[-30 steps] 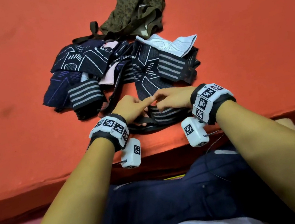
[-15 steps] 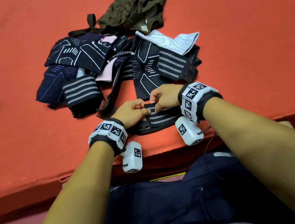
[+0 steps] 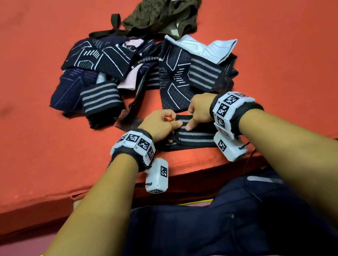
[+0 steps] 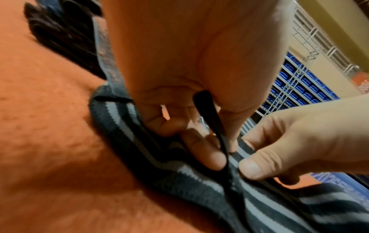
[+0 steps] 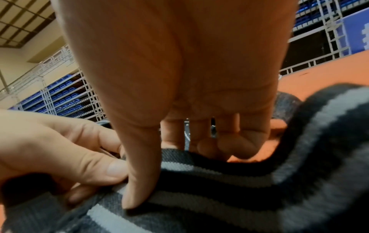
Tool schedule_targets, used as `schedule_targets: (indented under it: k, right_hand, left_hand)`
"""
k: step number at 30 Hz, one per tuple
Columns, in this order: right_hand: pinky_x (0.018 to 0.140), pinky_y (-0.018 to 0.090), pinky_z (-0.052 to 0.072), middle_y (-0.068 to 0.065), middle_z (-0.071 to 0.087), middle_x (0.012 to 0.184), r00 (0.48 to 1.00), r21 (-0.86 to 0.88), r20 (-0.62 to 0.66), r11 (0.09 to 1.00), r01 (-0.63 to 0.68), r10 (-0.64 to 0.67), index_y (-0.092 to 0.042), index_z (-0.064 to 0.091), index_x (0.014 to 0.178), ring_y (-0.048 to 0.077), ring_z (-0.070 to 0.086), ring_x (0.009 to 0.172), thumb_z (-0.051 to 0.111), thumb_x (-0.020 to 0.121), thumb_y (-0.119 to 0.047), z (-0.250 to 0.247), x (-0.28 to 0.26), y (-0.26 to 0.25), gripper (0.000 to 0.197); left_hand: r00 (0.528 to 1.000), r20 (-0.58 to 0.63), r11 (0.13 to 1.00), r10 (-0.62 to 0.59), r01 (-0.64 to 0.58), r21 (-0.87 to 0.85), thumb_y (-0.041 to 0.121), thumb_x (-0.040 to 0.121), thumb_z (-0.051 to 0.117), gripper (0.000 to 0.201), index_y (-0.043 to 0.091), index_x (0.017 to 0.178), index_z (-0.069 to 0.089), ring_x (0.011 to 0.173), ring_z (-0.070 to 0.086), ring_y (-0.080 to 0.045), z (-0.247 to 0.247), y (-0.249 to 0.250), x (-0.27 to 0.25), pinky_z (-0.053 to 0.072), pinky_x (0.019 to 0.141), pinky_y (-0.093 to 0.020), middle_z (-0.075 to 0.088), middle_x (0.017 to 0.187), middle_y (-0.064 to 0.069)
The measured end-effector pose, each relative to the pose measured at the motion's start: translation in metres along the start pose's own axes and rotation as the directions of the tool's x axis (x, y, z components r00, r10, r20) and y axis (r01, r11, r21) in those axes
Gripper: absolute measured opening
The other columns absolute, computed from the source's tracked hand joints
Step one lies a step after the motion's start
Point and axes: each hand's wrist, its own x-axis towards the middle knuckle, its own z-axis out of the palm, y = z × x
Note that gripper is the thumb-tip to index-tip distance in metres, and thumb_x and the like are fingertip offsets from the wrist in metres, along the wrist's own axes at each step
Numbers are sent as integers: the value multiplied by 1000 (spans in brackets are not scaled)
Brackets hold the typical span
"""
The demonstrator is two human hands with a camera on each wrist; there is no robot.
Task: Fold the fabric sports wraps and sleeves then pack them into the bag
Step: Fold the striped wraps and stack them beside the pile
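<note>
Between the two hands, near the front edge of the orange surface (image 3: 33, 150), lay the striped wrap (image 3: 196, 137), a dark band with grey stripes, partly doubled over on itself. The left hand (image 3: 159, 127) had its fingers curled on the wrap's left end, the thumb pressing the fabric down while a thin black loop (image 4: 211, 119) of the wrap ran up between its fingers. The right hand (image 3: 199, 109) pinched the folded end, thumb pushed flat on the stripes and forefinger behind, the other fingers tucked loosely under the palm. A second earlier both hands had been further forward, fingertips meeting over the wrap where it still touched the pile; half a second earlier they had drawn it back and started turning the end over. By this moment the fold sat square under both thumbs and the wrap lay clear of the pile, so the first fold looked made and a second turn, or a roll, seemed to be the step in hand. Beyond the hands, just past the knuckles, the pile of wraps and sleeves (image 3: 132, 73) remained unsorted, a pale blue piece (image 3: 206, 50) on its right side, and further off again lay the olive bag (image 3: 162, 12), slack and crumpled. Nothing showed inside it yet, so most of the task was judged still ahead.
</note>
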Motion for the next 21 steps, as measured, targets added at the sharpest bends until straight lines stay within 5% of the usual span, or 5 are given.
schedule_targets:
  k: [4, 9, 16, 21]
  right_hand:
    - [70, 28, 43, 2, 64, 82, 997, -74, 15, 994, -74, 76, -12, 64, 82, 23, 61, 84, 85, 70, -50, -8, -6, 7, 45]
    - [76, 33, 53, 7, 68, 93, 987, -121, -51, 980, -156, 151, -9, 59, 77, 27, 64, 86, 87, 71, -43, -11, -8, 18, 44]
    - [68, 27, 44, 5, 65, 89, 993, -78, -55, 991, -109, 105, -13, 63, 83, 23, 58, 80, 74, 81, -48, -9, -14, 19, 36]
    - [78, 29, 50, 6, 70, 112, 992, -71, -38, 990, -122, 120, -11, 69, 118, 24, 63, 97, 75, 81, -49, -2, -15, 17, 54]
  left_hand:
    - [998, 27, 987, 63, -66, 144, 28, 91, 69, 29, 19, 72, 50, 64, 51, -18, 6, 12, 3, 44, 69, -31, 56, 68, -1]
    - [998, -28, 973, 55, -47, 226, 30, 93, 66, 32, 19, 70, 47, 74, 55, -21, 6, 14, 6, 50, 81, -38, 64, 79, -8]
    - [994, -111, 941, -22, 58, 335, 28, 94, 64, 32, 18, 71, 44, 78, 53, -22, -10, 6, 3, 34, 65, -27, 57, 76, -2]
    - [985, -157, 925, -68, 121, 360, 27, 90, 65, 18, 16, 81, 56, 85, 58, -25, -17, 1, 0, 37, 70, -25, 64, 85, -6]
